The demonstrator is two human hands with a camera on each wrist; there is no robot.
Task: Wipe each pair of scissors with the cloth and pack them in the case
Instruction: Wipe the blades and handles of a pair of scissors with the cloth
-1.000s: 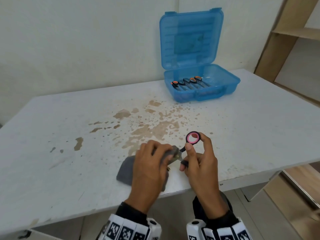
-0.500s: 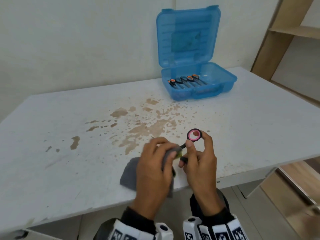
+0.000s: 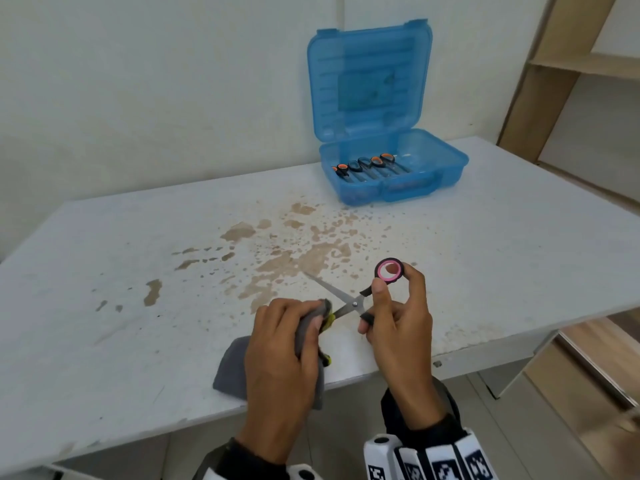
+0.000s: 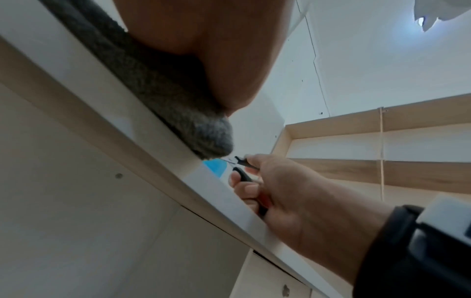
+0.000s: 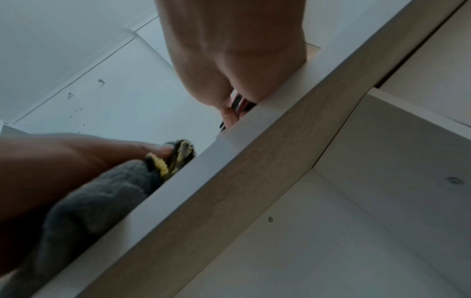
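Note:
My right hand (image 3: 394,317) grips the black and pink handles of a pair of scissors (image 3: 349,303), blades spread apart over the table's front edge. One blade points up-left and lies bare; the other goes into the grey cloth (image 3: 232,368). My left hand (image 3: 284,348) pinches that cloth, which has a yellow-black trim, round the lower blade. The left wrist view shows the cloth (image 4: 158,84) under my palm and the right hand (image 4: 280,191) holding the black handles. In the right wrist view the cloth (image 5: 102,193) hangs over the table edge. The open blue case (image 3: 391,168) stands at the back with several scissors (image 3: 367,164) inside.
The white table (image 3: 104,271) has brown stains in its middle. A wooden shelf unit (image 3: 568,71) stands at the right, beyond the table's corner. The case lid leans up against the wall.
The scissor blades have opened, and one bare blade now shows pointing up-left. My left hand has slid the cloth back along the lower blade toward me.

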